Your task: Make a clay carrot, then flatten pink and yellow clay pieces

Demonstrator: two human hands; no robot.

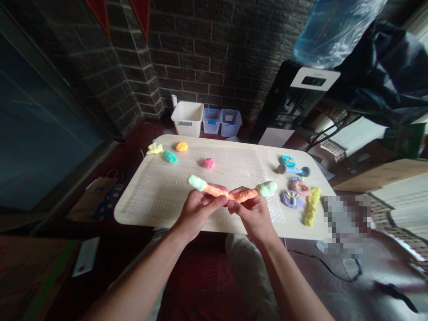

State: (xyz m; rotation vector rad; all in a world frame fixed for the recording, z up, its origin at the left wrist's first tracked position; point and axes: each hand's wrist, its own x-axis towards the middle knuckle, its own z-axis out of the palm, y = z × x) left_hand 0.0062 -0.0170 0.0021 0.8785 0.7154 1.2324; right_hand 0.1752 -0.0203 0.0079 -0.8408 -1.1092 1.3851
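Both my hands hold one orange clay stick (230, 194) with a pale green lump on each end, just above the low wooden table (157, 209). My left hand (197, 209) pinches the stick's left half, fingers closed round it. My right hand (252, 211) grips the right half the same way. The left green tip (197, 182) and the right green tip (266, 188) stick out past my fingers. A sheet of bubble wrap (167, 187) covers the table under my hands.
Clay lumps lie on the table: yellow (155, 149), teal (170, 157), orange (182, 146), pink (209, 163). Finished clay shapes sit at the right, among them a purple disc (291, 199) and a yellow strip (311, 206). Plastic bins (187, 117) stand by the brick wall; a water dispenser (301, 102) is at the right.
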